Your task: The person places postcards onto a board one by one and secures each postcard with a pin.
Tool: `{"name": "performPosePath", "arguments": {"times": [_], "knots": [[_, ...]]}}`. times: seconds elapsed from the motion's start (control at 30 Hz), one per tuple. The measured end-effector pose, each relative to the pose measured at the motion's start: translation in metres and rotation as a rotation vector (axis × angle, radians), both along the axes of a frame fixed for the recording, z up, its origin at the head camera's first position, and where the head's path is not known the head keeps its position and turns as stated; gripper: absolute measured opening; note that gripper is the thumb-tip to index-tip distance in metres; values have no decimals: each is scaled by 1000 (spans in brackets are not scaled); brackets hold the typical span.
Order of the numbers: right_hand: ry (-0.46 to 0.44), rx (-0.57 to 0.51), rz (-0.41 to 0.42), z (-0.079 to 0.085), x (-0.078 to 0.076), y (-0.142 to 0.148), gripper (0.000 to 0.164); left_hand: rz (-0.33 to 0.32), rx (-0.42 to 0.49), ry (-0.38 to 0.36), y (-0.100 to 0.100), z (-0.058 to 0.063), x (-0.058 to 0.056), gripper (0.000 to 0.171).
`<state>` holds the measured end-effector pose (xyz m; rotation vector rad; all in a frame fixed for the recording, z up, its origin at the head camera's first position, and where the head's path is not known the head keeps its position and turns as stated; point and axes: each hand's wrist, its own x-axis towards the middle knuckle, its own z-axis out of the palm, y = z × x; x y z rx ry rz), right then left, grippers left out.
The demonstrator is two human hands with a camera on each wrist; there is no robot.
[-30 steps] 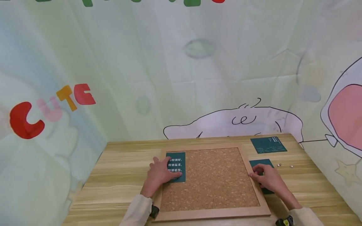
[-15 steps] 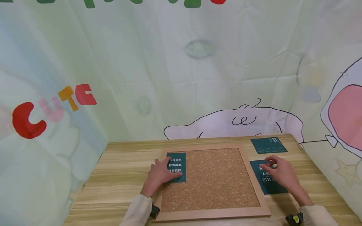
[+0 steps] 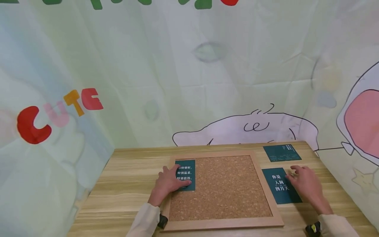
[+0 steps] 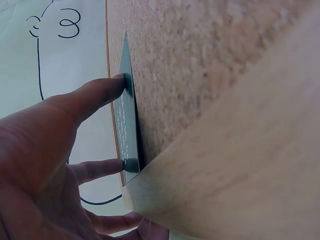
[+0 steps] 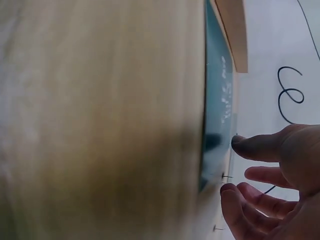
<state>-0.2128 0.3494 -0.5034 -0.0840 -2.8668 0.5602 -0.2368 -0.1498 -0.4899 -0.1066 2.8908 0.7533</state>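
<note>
My left hand (image 3: 168,181) rests over the left side of a framed cork board (image 3: 225,191). Its thumb and a fingertip press a dark green card (image 3: 190,164) with white lettering flat against the cork, as the left wrist view (image 4: 129,115) also shows. My right hand (image 3: 309,185) hovers over the table to the right of the board. Its thumb and forefinger stand apart around a small thumbtack (image 5: 227,176), with nothing pinched between them. A second thumbtack (image 5: 218,229) stands point-up near the curled fingers.
Just right of the board's frame lies another green lettered card (image 3: 279,186), partly under the right hand's outline. Farther back is a third green card (image 3: 282,153). The wooden table (image 3: 133,171) meets a printed cloth backdrop (image 3: 142,82) at its back edge.
My right hand has moved right, from the board's right edge across the nearby card to the thumbtacks, uncovering the card's lettering. The left hand has stayed on its card.
</note>
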Motion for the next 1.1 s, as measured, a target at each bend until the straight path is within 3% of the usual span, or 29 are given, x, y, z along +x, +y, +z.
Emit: {"name": "performPosePath", "arguments": {"times": [0.37,1.1], "knots": [[-99,-54,-34,-9,-3,3,31,-3,15,-2,-1,0,2,97],[-48,-86,-39,-12,-4,3,11,-8,18,31,-2,-2,2,96]]}}
